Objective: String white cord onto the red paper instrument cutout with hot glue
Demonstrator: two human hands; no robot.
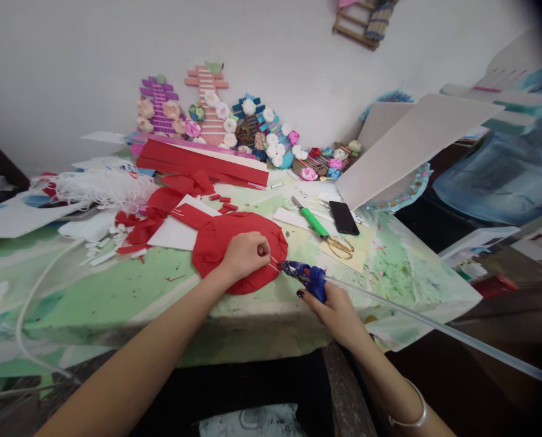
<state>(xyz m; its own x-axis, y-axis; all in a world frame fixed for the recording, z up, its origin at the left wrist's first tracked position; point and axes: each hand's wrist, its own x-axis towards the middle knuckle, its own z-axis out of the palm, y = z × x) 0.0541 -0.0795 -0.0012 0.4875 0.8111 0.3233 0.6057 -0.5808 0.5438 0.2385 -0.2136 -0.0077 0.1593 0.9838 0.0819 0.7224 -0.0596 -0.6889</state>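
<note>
A rounded red piece (211, 264) with a long neck, apparently wrapped in paper or cloth, lies at the middle of the table. My left hand (246, 258) rests over it, fingers closed in a pinch on a thin white string (274, 262). Wrapped in my right hand (337, 309) is a blue glue gun (314, 280), its nozzle close to the string at the red piece's right edge. Whether the nozzle touches cannot be made out. From the gun's back a long clear glue stick (416, 312) reaches to the lower right.
Behind the gun lie a green-handled cutter (314, 221), gold scissors (341, 247) and a black phone (343, 217). Tangled white string (102, 188) and red scraps (143, 230) cover the left. Decorated guitar shapes (213, 115) lean on the wall; a white board (407, 149) juts at right.
</note>
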